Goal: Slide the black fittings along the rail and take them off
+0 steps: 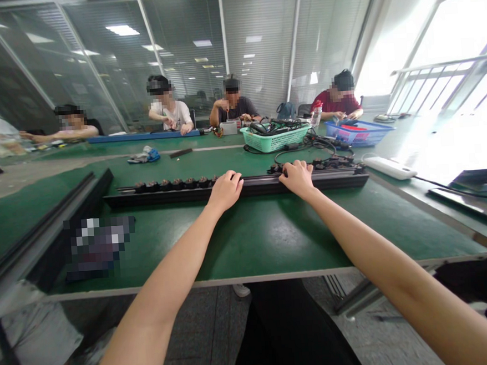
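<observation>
While black-clad legs (287, 329) show below the near edge of the green table (272, 241), two bare forearms reach out over its top. At the left of the near part lies a pixelated item (100, 248), just beside a long dark profile (72, 233) that runs away from the edge at a slant. Farther in, a long black rail (169, 197) lies crosswise on the table, in front of the body. The left hand (226, 190) is on the rail near its middle, fingers bent over the top; the right hand (297, 177) is on it farther right, fingers curled down at the far side. The two hands are apart from each other, and whether either one grips or only rests cannot be told. Small dark parts (177, 184) stand in a row along the rail to the left of the left hand, and more dark parts with cables are near the right hand. Off the rail's right end lies a white power strip (390, 168). Beyond are a blue and grey bundle (145, 155), a short dark strip (181, 153), a green basket (276, 141) heaped with cables and a blue basket (359, 135). Several people sit along the far side, before glass panels (263, 53)
</observation>
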`<state>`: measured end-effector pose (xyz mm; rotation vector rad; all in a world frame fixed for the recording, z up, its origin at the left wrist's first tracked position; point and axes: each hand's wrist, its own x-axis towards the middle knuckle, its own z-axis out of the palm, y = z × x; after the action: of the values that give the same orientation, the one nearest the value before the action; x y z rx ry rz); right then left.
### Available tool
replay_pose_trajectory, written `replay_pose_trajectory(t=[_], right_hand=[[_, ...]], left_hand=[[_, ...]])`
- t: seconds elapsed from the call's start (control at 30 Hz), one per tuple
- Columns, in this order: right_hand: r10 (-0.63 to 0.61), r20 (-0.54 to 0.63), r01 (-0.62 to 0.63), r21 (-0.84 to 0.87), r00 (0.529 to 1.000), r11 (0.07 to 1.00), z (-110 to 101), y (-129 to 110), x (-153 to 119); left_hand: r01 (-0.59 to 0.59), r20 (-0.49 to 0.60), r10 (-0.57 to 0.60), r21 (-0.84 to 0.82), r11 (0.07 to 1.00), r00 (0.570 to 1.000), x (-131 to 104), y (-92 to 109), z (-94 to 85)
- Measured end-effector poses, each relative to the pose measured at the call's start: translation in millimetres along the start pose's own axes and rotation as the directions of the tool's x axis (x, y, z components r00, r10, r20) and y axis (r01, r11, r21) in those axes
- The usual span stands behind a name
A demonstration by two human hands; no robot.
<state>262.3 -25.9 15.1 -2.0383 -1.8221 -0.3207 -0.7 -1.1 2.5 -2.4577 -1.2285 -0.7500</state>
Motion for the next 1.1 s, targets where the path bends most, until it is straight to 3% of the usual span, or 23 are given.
replay_pose_trajectory(t=[1.1], right_hand=[[0.033, -0.029, -0.033, -0.011, 0.999, 0.999, -1.6, 0.2, 0.0]], left_hand=[[-0.004, -0.005, 0.004, -0.002, 1.0, 1.0, -0.8, 0.8, -1.1]])
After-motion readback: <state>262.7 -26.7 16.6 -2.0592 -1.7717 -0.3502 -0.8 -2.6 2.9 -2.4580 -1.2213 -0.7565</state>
